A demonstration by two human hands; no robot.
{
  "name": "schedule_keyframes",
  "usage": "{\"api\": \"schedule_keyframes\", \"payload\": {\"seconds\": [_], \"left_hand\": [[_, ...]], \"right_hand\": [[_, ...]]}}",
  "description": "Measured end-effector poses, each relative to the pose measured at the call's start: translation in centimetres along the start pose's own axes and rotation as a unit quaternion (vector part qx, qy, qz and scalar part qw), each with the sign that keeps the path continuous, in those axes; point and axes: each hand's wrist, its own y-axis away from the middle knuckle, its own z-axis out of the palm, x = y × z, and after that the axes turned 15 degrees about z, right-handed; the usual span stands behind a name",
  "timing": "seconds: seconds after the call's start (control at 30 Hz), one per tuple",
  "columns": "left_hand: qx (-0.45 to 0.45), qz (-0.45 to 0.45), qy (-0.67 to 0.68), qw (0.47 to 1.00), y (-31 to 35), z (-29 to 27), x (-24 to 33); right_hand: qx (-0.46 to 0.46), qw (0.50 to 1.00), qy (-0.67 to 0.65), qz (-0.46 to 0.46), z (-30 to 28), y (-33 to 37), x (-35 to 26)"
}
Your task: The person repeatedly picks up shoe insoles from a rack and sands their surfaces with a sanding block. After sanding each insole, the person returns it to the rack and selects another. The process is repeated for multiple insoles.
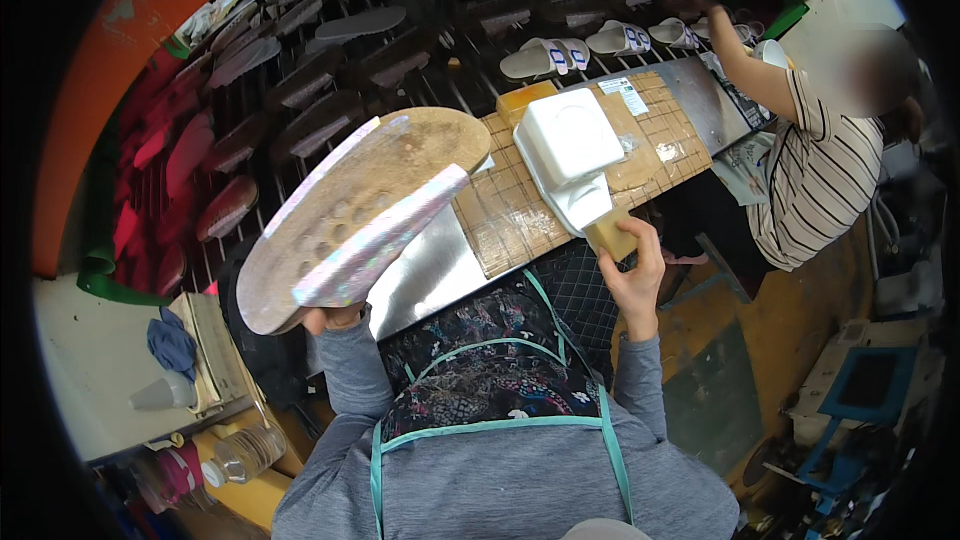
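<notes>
My left hand [332, 319] grips the heel end of a sandal footbed [390, 190] from below, its fingers mostly hidden under it. The footbed is brown with rows of dimples. Shiny iridescent strap pieces [385, 240] run along both its sides, unjoined over the top. It is held tilted above the left part of the bench. In my right hand [638, 285] a yellow sponge block [610, 233] is pinched between thumb and fingers. The sponge is beside the low front lip of a white plastic dispenser [570, 140].
The narrow bench [500, 225] has a brown grid-patterned cover and bare metal at its ends. Behind it, a rack [450, 35] of rods carries many soles and several white sandals [548, 58]. A co-worker in a striped shirt [825, 180] reaches over the rack at right.
</notes>
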Motion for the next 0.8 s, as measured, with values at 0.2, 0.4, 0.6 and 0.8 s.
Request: {"api": "schedule_keyframes", "payload": {"seconds": [0.2, 0.4, 0.6, 0.8], "left_hand": [[0.366, 0.001, 0.055, 0.929, -5.9, 2.9, 0.1], [0.202, -0.092, -0.174, 0.959, -5.2, 4.4, -6.8], [0.412, -0.294, -0.129, 0.853, -4.3, 3.4, -9.7], [0.431, -0.262, -0.304, 0.808, -4.8, 4.7, -9.9]], "right_hand": [[-0.056, 0.946, -0.255, 0.193, -0.1, 0.8, -0.2], [-0.15, 0.79, -0.584, 0.111, 2.1, 1.0, -5.3], [-0.227, 0.936, -0.182, -0.2, 3.9, 1.7, -11.0], [-0.384, 0.87, -0.283, -0.123, 3.7, 1.2, -11.4]]}}
